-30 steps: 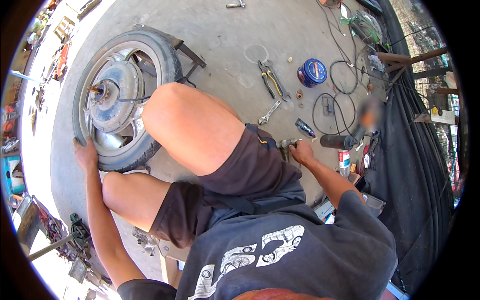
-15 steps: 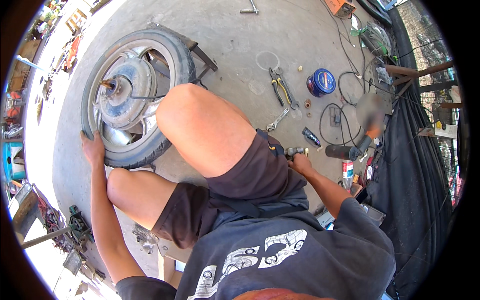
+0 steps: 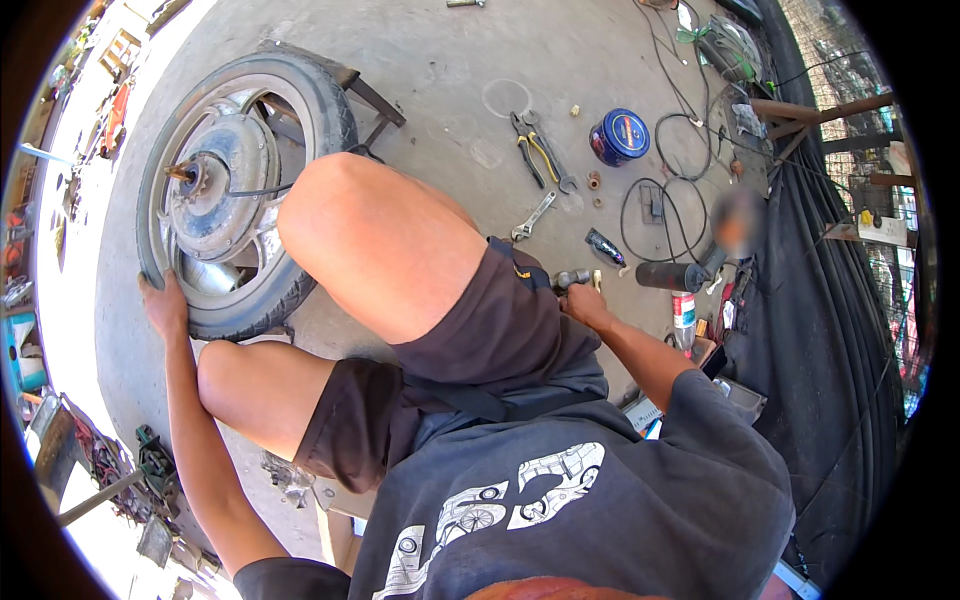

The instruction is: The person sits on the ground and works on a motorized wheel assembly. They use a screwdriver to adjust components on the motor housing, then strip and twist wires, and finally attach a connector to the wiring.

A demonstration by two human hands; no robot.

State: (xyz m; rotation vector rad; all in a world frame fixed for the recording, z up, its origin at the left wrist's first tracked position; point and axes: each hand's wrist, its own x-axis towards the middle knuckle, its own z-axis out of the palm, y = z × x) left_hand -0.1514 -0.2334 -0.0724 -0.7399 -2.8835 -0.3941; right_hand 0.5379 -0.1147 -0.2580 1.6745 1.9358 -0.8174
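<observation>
Floor (image 3: 430,140) of grey, scuffed concrete runs between sunlit clutter (image 3: 105,445) and a pleated black sheet (image 3: 790,300). At the person's left is a spoked metal wheel (image 3: 212,208) with dusty round hub (image 3: 245,155) and treaded rubber tyre (image 3: 334,115), its edge held by the curled left hand (image 3: 165,305). The right hand (image 3: 585,304) bends at a metal hammer (image 3: 571,279), partly hidden; whether it grips I cannot tell.

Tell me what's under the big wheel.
Under the wheel is a low stand: its dark legs jut out at the upper right, and a bit shows between the spokes. The wheel covers the rest, so their exact contact can't be seen.
</observation>
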